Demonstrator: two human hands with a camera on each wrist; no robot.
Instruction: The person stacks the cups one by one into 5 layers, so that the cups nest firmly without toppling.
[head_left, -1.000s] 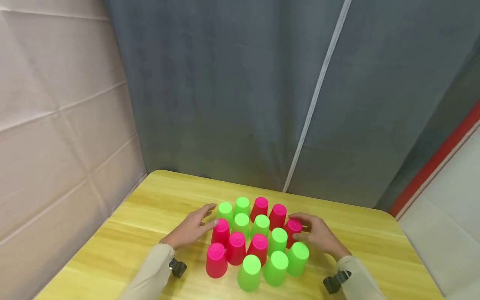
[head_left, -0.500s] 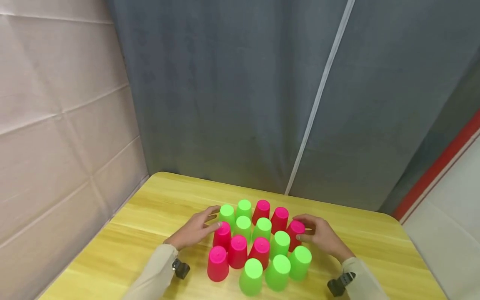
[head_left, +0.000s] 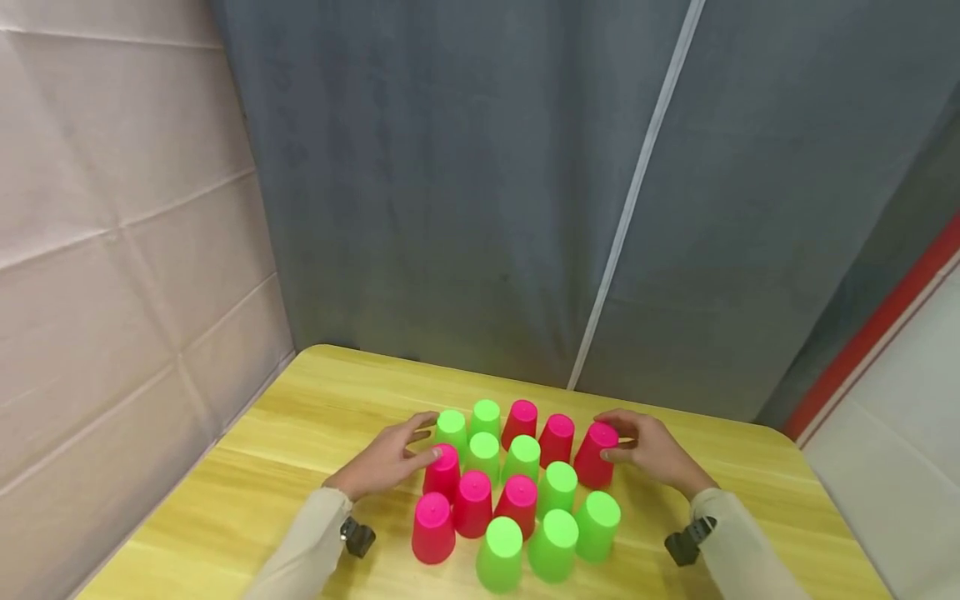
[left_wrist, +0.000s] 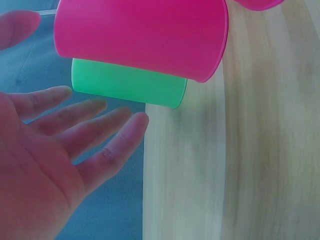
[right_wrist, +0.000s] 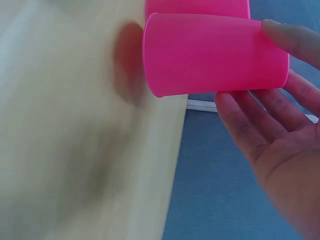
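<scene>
Since a moment ago the pink cup (head_left: 596,456) under my right hand (head_left: 651,454) has shifted outward and farther from me, away from the green cup (head_left: 557,487) it stood against; my left hand (head_left: 386,460) has stayed where it was.

From the head view, all the cups stand upside down in a cluster on the yellow wooden table (head_left: 300,433). My right thumb and fingers curl round the top of that pink cup at the right edge of the cluster. My left hand lies relaxed with straight fingers, its tips against another pink cup (head_left: 442,471) and a green cup (head_left: 451,431) on the left edge.

At the left wrist, my left hand (left_wrist: 55,160) is spread and grasps nothing; a pink cup (left_wrist: 140,35) and a green one (left_wrist: 127,82) sit just beyond the fingertips.

At the right wrist, my right hand (right_wrist: 280,145) wraps the pink cup (right_wrist: 215,55), thumb over one side, fingers along the other.
</scene>
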